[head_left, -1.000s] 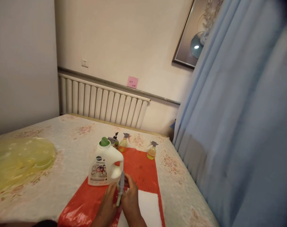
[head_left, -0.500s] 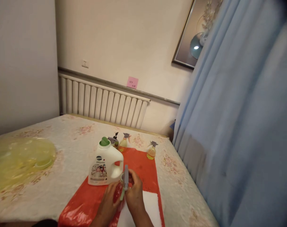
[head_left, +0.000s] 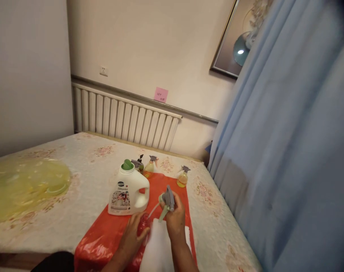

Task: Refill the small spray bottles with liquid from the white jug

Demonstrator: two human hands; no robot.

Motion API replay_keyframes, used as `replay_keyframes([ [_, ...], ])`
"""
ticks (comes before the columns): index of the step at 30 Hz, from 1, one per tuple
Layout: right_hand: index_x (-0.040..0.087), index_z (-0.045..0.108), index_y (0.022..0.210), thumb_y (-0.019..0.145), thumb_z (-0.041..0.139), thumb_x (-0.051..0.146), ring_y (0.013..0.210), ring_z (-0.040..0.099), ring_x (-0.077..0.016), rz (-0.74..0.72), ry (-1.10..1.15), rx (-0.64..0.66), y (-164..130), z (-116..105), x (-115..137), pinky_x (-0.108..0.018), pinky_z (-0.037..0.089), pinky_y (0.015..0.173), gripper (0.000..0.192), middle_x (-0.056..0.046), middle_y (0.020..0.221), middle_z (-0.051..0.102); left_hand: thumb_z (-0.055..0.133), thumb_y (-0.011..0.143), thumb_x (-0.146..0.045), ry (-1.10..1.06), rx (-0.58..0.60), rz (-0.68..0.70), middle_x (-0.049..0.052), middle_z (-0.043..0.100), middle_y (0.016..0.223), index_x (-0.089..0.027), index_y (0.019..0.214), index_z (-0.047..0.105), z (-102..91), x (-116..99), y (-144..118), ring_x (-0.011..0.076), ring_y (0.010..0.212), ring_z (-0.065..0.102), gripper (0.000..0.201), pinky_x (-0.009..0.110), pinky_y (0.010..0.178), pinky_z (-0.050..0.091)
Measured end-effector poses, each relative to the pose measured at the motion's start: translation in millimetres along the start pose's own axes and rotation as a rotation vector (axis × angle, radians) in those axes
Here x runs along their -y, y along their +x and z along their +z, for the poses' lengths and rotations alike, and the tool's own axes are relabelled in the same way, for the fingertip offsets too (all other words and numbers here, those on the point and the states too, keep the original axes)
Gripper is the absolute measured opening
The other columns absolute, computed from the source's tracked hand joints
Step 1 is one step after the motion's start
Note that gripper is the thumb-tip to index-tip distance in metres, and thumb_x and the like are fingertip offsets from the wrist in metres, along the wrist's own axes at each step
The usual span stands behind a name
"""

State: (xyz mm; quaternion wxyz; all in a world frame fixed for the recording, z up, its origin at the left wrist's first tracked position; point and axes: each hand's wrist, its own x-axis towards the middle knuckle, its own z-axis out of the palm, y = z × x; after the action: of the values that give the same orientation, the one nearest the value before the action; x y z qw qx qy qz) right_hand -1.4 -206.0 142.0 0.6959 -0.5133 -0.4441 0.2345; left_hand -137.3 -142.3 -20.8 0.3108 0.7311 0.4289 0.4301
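Note:
My left hand (head_left: 132,232) is wrapped round a clear bottle (head_left: 143,223) that looks reddish against the red sheet; its neck is uncovered. A grey and pale green spray trigger head (head_left: 167,200) is gripped in my right hand (head_left: 176,217), up and to the right of the bottle. The thin dip tube (head_left: 153,209) slants from the head down toward the bottle's mouth; I cannot tell whether its end is still inside. Just beyond my left hand stands a white detergent jug (head_left: 129,192) with a handle, its green spout (head_left: 127,164) uncapped.
Spray bottles with yellow liquid stand behind, one at right (head_left: 182,177), another by the jug (head_left: 149,166). A dark pump bottle (head_left: 140,162) is partly hidden. White paper (head_left: 157,249) lies on the red plastic sheet (head_left: 172,189). A yellow transparent item (head_left: 27,189) lies left; a blue curtain (head_left: 273,151) hangs right.
The spray head has come off the bottle's neck and moved up and right in my right hand, baring the dip tube. My left hand stays on the bottle. The view has shifted slightly.

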Motion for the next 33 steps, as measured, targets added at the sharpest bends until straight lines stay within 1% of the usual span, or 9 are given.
replay_keyframes([
  [6, 0.017, 0.07, 0.102, 0.068, 0.076, 0.032, 0.079, 0.068, -0.02, 0.038, 0.044, -0.107, 3, -6, -4, -0.03, 0.055, 0.072, 0.037, -0.005, 0.09, 0.074, 0.06, 0.079, -0.028, -0.01, 0.015, 0.001, 0.012, 0.062, 0.125, -0.018, 0.122, 0.06, -1.9, -3, 0, 0.0299, 0.121, 0.057, 0.044, 0.052, 0.109, 0.044],
  [13, 0.017, 0.069, 0.1, 0.068, 0.077, 0.029, 0.076, 0.068, -0.0188, 0.139, 0.086, -0.092, 9, -11, -31, -0.031, 0.056, 0.071, 0.035, -0.003, 0.087, 0.073, 0.06, 0.078, -0.029, -0.015, 0.012, -0.02, 0.012, 0.063, 0.125, -0.019, 0.122, 0.06, -3.6, -7, -1, 0.03, 0.12, 0.058, 0.045, 0.052, 0.107, 0.045],
  [15, 0.017, 0.068, 0.099, 0.067, 0.079, 0.032, 0.075, 0.069, -0.0182, 0.173, 0.174, -0.142, 16, -16, -42, -0.03, 0.056, 0.07, 0.037, -0.004, 0.087, 0.073, 0.06, 0.078, -0.029, -0.013, 0.01, -0.028, 0.012, 0.063, 0.125, -0.018, 0.122, 0.061, -4.2, -7, -2, 0.0303, 0.121, 0.058, 0.045, 0.052, 0.107, 0.045],
  [18, 0.017, 0.066, 0.095, 0.062, 0.082, 0.036, 0.073, 0.068, -0.0168, 0.237, 0.323, -0.274, 30, -25, -62, -0.029, 0.057, 0.066, 0.042, -0.002, 0.085, 0.071, 0.061, 0.078, -0.03, -0.01, 0.011, -0.03, 0.012, 0.063, 0.126, -0.018, 0.121, 0.062, -4.4, -6, -2, 0.0301, 0.122, 0.058, 0.046, 0.05, 0.108, 0.044],
  [20, 0.018, 0.064, 0.09, 0.059, 0.082, 0.038, 0.069, 0.067, -0.015, 0.265, 0.343, -0.334, 40, -31, -75, -0.026, 0.056, 0.062, 0.041, -0.001, 0.082, 0.07, 0.061, 0.078, -0.031, -0.005, 0.016, -0.028, 0.012, 0.063, 0.126, -0.019, 0.122, 0.061, -4.2, -5, -2, 0.0299, 0.122, 0.058, 0.046, 0.05, 0.109, 0.044],
  [22, 0.018, 0.063, 0.085, 0.056, 0.081, 0.04, 0.063, 0.065, -0.0133, 0.291, 0.332, -0.36, 48, -35, -86, -0.024, 0.054, 0.057, 0.041, 0.001, 0.076, 0.069, 0.061, 0.078, -0.031, 0.001, 0.023, -0.029, 0.012, 0.063, 0.126, -0.019, 0.123, 0.061, -4.1, -4, -2, 0.0299, 0.122, 0.058, 0.046, 0.05, 0.108, 0.045],
  [27, 0.018, 0.064, 0.083, 0.054, 0.081, 0.042, 0.056, 0.063, -0.0131, 0.33, 0.258, -0.329, 59, -38, -107, -0.025, 0.054, 0.054, 0.041, 0.002, 0.068, 0.067, 0.061, 0.078, -0.033, 0.016, 0.021, -0.048, 0.013, 0.062, 0.13, -0.018, 0.123, 0.061, -4.6, -3, -3, 0.0316, 0.125, 0.057, 0.047, 0.051, 0.109, 0.044],
  [31, 0.017, 0.065, 0.086, 0.064, 0.075, 0.048, 0.059, 0.064, -0.0146, 0.292, 0.128, -0.268, 63, -39, -117, -0.026, 0.054, 0.056, 0.039, 0.001, 0.07, 0.068, 0.059, 0.08, -0.032, 0.015, 0.05, -0.049, 0.015, 0.059, 0.134, -0.017, 0.127, 0.058, -5.1, -3, -4, 0.0316, 0.127, 0.054, 0.049, 0.052, 0.111, 0.042],
  [33, 0.017, 0.065, 0.09, 0.069, 0.071, 0.046, 0.062, 0.065, -0.0159, 0.249, 0.025, -0.234, 68, -42, -120, -0.027, 0.053, 0.058, 0.037, -0.001, 0.073, 0.07, 0.059, 0.08, -0.031, 0.013, 0.058, -0.053, 0.015, 0.059, 0.134, -0.016, 0.127, 0.057, -5.3, -4, -4, 0.0317, 0.127, 0.054, 0.049, 0.052, 0.11, 0.042],
])
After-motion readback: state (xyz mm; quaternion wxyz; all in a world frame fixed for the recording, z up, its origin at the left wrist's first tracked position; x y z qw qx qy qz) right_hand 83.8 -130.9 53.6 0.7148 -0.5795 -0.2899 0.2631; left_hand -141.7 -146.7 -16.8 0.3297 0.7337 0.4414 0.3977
